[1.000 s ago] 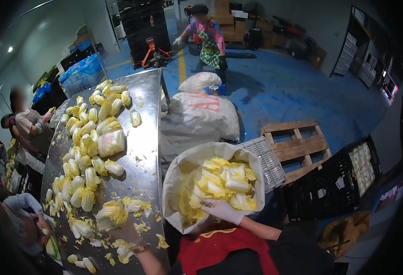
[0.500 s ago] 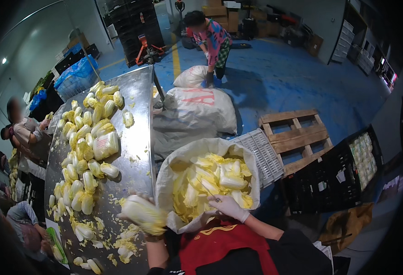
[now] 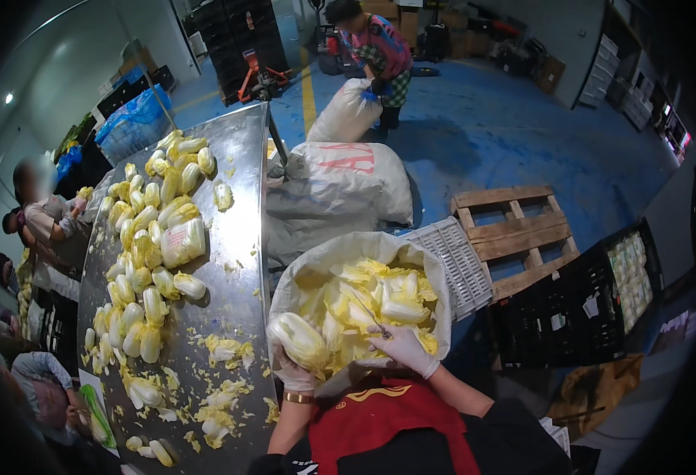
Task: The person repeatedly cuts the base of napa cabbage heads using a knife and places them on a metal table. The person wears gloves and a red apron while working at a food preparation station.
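Low centre, the left hand (image 3: 296,372) grips a cabbage (image 3: 300,340) at the sack (image 3: 316,265); the right hand (image 3: 403,348), closed on a knife (image 3: 370,317), seems set to trim it

Floor (image 3: 522,134): painted blue | steel table (image 3: 241,261): at left | wooden pallet (image 3: 514,237), black crates (image 3: 585,317): at right

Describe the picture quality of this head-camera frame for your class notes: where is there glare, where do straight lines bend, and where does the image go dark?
Head view: glare streaks the steel table, and a ceiling lamp burns out at upper left. Fisheye bends the table's edge and the wooden pallet toward the rim. The corners and right edge fall to black. The centre is sharp: the gloved left hand holds a cabbage, and the right hand holds a knife.
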Demonstrator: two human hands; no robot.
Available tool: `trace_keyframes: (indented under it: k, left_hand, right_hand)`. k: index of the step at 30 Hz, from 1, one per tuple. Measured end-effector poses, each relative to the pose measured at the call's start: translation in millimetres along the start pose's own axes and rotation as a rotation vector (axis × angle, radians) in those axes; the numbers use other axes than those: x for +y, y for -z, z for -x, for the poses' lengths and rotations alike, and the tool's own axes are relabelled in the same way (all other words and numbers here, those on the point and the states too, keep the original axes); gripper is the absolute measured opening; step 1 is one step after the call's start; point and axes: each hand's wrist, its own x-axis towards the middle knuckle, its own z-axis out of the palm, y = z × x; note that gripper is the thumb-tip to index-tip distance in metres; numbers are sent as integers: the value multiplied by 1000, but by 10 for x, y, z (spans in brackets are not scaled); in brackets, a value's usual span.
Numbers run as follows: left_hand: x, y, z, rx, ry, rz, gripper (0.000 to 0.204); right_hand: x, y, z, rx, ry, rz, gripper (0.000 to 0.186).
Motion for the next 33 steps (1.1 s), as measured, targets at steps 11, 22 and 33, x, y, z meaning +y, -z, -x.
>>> trace_keyframes:
  k: [11,22,33]
  left_hand:
    - [435,-321,53,-470,125,-93,117]
    - [128,-948,77,-147,-36,-1133,79]
    - [196,-878,83,-252,-2,-1356,82]
  right_hand:
    - [-292,101,25,-20,-226,19,32]
    - [-594,274,110,-33,167,553,27]
    - [-742,35,150,-160,364,559,19]
